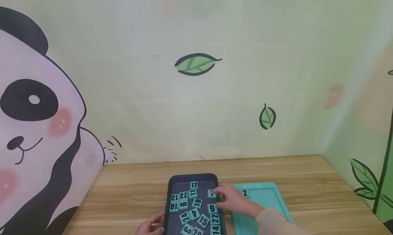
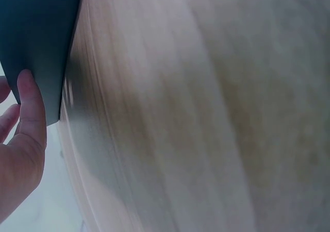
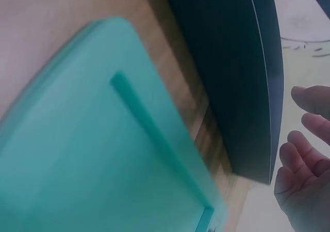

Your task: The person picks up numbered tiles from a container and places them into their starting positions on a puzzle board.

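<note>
A dark tray (image 1: 194,176) holds several teal number tiles, among them a 12 (image 1: 193,185) and a 19 (image 1: 197,203). The left hand (image 1: 150,224) rests at the tray's left side; in the left wrist view a finger of this hand (image 2: 23,144) lies against the tray's outer wall (image 2: 38,36). Over the tray's right part, the right hand (image 1: 234,200) has one fingertip at a partly covered tile (image 1: 210,193) near the right wall. The right wrist view shows this hand (image 3: 309,165) with gently bent, parted fingers beyond the tray wall (image 3: 227,77), no tile visible in it.
Right of the tray lies a turquoise board (image 1: 261,207) with a raised rim, bearing a tile marked 2 (image 1: 245,193) near its top left. Both rest on a wooden table (image 1: 129,184). Behind stands a pale green backdrop (image 1: 138,91) with a panda and leaves.
</note>
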Available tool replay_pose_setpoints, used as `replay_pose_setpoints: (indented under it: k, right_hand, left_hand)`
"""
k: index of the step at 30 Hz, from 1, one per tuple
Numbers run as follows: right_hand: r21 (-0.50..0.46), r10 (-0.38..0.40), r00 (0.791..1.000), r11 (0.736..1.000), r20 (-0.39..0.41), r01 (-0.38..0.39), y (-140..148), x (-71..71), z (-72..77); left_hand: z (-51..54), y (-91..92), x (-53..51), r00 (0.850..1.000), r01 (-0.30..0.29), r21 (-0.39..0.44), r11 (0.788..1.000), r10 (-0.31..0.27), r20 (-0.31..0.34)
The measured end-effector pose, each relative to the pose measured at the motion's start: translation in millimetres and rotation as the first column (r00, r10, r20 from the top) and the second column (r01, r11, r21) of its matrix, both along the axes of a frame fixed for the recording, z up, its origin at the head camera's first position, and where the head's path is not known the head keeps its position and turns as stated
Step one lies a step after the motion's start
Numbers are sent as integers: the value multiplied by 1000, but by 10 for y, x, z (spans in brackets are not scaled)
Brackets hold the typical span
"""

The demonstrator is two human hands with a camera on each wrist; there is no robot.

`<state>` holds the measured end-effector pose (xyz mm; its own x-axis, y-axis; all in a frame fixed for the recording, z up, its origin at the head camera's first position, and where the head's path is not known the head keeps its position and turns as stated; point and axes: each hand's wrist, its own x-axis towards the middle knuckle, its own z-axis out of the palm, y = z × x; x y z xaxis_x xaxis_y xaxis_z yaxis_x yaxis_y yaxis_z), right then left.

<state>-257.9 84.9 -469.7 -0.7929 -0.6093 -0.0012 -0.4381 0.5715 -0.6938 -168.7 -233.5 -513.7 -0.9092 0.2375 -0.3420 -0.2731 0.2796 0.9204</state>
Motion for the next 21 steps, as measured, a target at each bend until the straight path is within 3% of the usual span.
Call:
replay_pose_setpoints:
  k: [5,21]
  right_hand:
    - [13,39,999,999,-12,-39,-89,25,-17]
    - [55,144,989,988,-44,-142,-318,69,-82]
  left_hand:
    - [8,12,7,1000,-11,6,1000,11,17]
    - [-15,23,19,1000,-29,-3,1000,29,-12]
